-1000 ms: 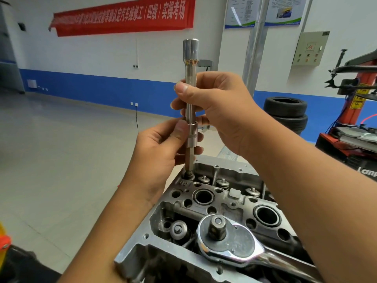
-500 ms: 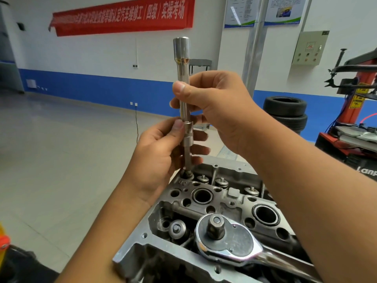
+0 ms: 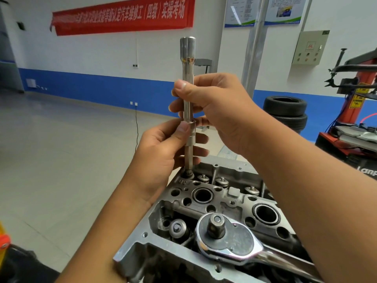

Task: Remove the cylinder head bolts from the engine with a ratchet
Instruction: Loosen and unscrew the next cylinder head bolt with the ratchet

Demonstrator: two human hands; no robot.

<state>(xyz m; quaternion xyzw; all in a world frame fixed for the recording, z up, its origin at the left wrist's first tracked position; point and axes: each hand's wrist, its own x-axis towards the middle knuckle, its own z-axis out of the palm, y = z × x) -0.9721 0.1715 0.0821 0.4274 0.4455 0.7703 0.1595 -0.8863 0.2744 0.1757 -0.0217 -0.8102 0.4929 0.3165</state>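
Observation:
A long chrome extension bar (image 3: pixel 187 64) stands upright, with a bit socket (image 3: pixel 191 132) fitted on its lower end. The bit's tip sits in a cylinder head bolt (image 3: pixel 187 174) at the far left corner of the grey cylinder head (image 3: pixel 224 203). My right hand (image 3: pixel 220 113) grips the bar's shaft at mid height. My left hand (image 3: pixel 163 156) pinches the socket below it between thumb and fingers. The ratchet (image 3: pixel 230 240) lies loose on the near part of the head, square drive facing up, handle running to the lower right.
Valve springs and open round bores line the head's top. Stacked tyres (image 3: pixel 285 113) and a red tyre machine (image 3: pixel 359 99) stand at the right. Bare grey floor lies to the left. A yellow and red object (image 3: pixel 4 237) shows at the left edge.
The bar's top swung a little to the left and came back nearly upright. Both hands kept their grip, and the bit stayed on the bolt. The ratchet has not moved.

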